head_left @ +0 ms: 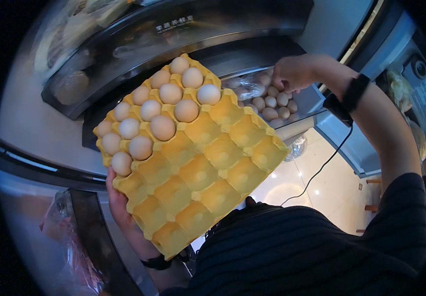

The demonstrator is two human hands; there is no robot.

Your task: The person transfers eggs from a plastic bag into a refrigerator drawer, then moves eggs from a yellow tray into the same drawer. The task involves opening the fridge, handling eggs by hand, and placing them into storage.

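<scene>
My left hand (118, 201) supports a yellow egg tray (198, 172) from its left edge and underside; most of the fingers are hidden beneath it. Several pale brown eggs (170, 93) fill the cups along the tray's far and left part, while the cups nearer my body hold none. Over the pulled-out fridge drawer (311, 98), my right hand (287, 74) reaches down with its fingers bent. Loose eggs (270, 101) lie in that drawer, just below the fingers. Whether the right hand grips an egg is hidden.
A clear plastic bag (248, 88) lies in the drawer beside the loose eggs. Above is a dark drawer front (176, 31) bearing writing. Open fridge doors stand left and right, with bagged items in the left door shelf (91, 222). A black cable (318, 172) hangs from my right wrist.
</scene>
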